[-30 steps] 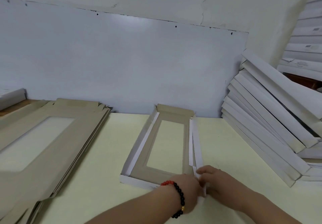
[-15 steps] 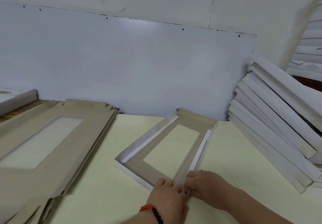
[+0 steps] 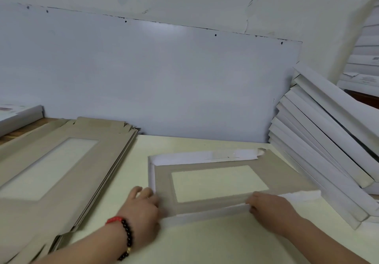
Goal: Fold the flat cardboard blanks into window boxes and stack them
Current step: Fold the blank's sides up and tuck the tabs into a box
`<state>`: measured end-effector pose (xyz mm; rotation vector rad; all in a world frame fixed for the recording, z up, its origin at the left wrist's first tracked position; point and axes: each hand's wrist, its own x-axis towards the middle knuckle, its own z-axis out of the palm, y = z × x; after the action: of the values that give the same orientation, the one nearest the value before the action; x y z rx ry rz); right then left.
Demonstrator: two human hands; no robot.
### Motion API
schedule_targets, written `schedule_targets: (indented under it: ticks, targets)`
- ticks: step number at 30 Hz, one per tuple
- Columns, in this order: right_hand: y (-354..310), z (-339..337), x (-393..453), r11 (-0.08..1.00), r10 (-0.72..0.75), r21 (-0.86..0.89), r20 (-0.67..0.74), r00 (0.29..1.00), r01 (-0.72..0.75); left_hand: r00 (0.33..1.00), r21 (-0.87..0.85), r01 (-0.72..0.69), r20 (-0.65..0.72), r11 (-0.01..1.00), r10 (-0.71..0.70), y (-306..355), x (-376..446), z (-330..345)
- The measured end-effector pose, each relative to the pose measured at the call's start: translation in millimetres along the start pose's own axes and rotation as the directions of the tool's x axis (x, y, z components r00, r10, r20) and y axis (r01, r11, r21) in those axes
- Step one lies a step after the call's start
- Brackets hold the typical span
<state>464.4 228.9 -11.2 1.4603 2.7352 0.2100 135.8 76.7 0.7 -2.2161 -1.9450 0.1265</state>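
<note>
Half-folded grey window box [image 3: 221,165] lengthwise on table, between flat blanks [image 3: 67,157] and leaning folded boxes [image 3: 328,150]

Grey-brown box [image 3: 164,183], white flaps.

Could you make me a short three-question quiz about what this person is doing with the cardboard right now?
1. True or false: both hands touch the half-folded box.
2. Where does the pile of flat blanks lie: A, to the person's left; B, to their right; C, under the box?
3. Fill in: the finished white boxes are stacked, leaning, at the ____ side.

Key
1. True: the left hand is at its near left corner, the right hand on its near wall.
2. A.
3. Right.
</note>
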Motion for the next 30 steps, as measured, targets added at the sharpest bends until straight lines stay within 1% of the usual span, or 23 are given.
schedule_targets:
  ticks: [2,3,6,9,10,12,16,17,19,21,27,30]
  targets:
    - [5.8,-0.7,-3.7,0.995,0.035,-0.089,0.009,0.999,-0.034,0.991,0.022,0.108,0.082,0.994,-0.11,-22.9,8.9,10.7]
    - [6.5,-1.5,-5.1,0.99,0.05,-0.135,0.018,0.999,-0.047,0.986,0.029,0.138,0.086,0.99,-0.14,-30.2,13.9,14.6]
    - [0.4,-5.4,-6.1,0.966,0.069,-0.254,0.05,0.996,-0.054,0.978,0.036,0.199,0.051,0.979,-0.2,-37.3,28.5,20.6]
    - [-12.2,-10.4,-8.3,0.96,0.058,-0.279,0.078,0.995,-0.034,0.973,-0.022,0.229,0.021,0.973,-0.228,-16.5,44.4,22.1]
    - [-16.0,-12.2,-9.2,0.961,0.057,-0.273,0.088,0.995,-0.031,0.975,-0.061,0.221,0.005,0.973,-0.221,-4.1,49.8,21.1]
    - [-23.9,-17.5,-11.0,0.965,0.055,-0.26,0.108,0.993,-0.025,0.986,-0.149,0.162,-0.012,0.975,-0.166,26.2,59.2,14.6]
    - [-53.1,-22.0,-9.3,0.971,0.025,-0.239,0.131,0.991,0.007,0.999,-0.271,-0.038,-0.001,0.962,0.04,103.2,72.0,2.0]
    - [-61.5,-20.1,-8.1,0.974,0.018,-0.226,0.134,0.991,0.012,0.998,-0.297,-0.055,0.004,0.953,0.059,122.0,74.6,1.0]
    - [-72.9,-18.3,-6.7,0.981,0.059,-0.19,0.136,0.989,-0.033,0.999,-0.406,0.012,0.034,0.914,0.002,146.8,79.8,0.8]
    - [-74.1,-19.7,-8.5,0.987,0.097,-0.139,0.129,0.987,-0.079,0.999,-0.444,0.02,0.043,0.896,-0.001,152.3,83.8,-0.5]
    - [-70.8,-28.9,-27.5,0.998,0.045,0.029,0.199,0.979,-0.052,0.994,-0.346,-0.043,0.076,0.937,0.074,122.4,93.2,-6.5]
    - [-75.3,-34.2,-36.4,0.986,0.053,0.14,0.264,0.963,-0.093,0.993,-0.32,-0.008,0.112,0.947,0.046,101.5,96.0,-8.7]
